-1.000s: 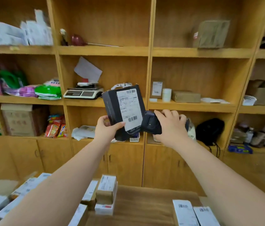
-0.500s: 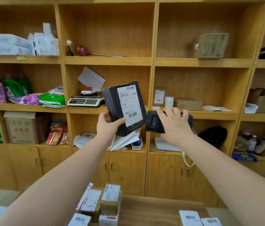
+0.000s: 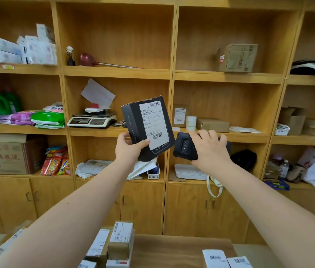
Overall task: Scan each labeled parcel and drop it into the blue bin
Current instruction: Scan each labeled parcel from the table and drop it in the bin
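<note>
While the left hand (image 3: 128,150) grips the black cardboard parcel with a white shipping label (image 3: 147,128) by its lower corner, label face turned toward the dark handheld scanner (image 3: 184,147) clenched in the right hand (image 3: 209,150) just beside it, I'd call this one mid-scan, not yet dropped. Well below both hands, several labelled brown and white boxes (image 3: 120,238) sit on the wooden bench (image 3: 172,250), so much of the job looks undone. Blue bin is out of frame, so the count already binned is unknown.
</note>
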{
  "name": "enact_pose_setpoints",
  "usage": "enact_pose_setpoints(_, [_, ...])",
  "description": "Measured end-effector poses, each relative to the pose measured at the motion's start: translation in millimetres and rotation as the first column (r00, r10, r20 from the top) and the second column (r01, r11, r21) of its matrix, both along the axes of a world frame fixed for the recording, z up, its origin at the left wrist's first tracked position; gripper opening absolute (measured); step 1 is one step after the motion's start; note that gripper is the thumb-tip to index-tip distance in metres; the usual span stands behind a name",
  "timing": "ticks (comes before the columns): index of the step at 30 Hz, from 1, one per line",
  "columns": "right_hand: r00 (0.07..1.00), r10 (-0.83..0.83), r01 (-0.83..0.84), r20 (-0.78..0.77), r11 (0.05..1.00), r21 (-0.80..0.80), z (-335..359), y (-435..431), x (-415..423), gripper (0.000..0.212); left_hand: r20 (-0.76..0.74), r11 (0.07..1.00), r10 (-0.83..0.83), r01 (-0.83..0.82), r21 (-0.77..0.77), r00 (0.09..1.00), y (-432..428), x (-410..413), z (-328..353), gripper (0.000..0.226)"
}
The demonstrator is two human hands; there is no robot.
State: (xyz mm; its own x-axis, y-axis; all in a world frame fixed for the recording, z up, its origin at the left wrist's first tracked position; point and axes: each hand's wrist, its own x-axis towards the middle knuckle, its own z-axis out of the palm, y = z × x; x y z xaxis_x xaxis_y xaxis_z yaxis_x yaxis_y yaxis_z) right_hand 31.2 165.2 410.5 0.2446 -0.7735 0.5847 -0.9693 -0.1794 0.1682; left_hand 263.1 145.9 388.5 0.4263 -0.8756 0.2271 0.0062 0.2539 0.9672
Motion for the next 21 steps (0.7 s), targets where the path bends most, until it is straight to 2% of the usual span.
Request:
enact_pose_setpoints(4, [0.998, -0.042, 0.041, 0.043, 0.999, 0.030, -2.3, 0.3, -9.0, 0.080, -0.046, 1.000, -0.016, 0.016, 0.016, 0.999, -1.2, -11.5, -4.7, 0.067])
enact_pose_setpoints(10, [0.979, -0.079, 0.059, 0.189, 0.992, 0.113, -16.8, 2.4, -27.4, 0.086, -0.337, 0.974, -0.121, 0.177, 0.139, 0.934, -8.5, -26.6, -26.1, 0.061])
enact_pose_setpoints(17, [0.871, -0.179, 0.083, 0.458, 0.972, 0.222, -68.7, 33.5, -46.8, 0.085, -0.381, 0.861, -0.275, 0.403, 0.310, 0.883, -4.1, -61.3, -93.4, 0.048])
enact_pose_setpoints(21, [0.782, -0.298, 0.145, 0.547, 0.941, 0.305, -120.7, 64.4, -61.4, 0.084, -0.389, 0.774, -0.348, 0.496, 0.394, 0.853, 11.5, -89.6, -142.3, 0.058])
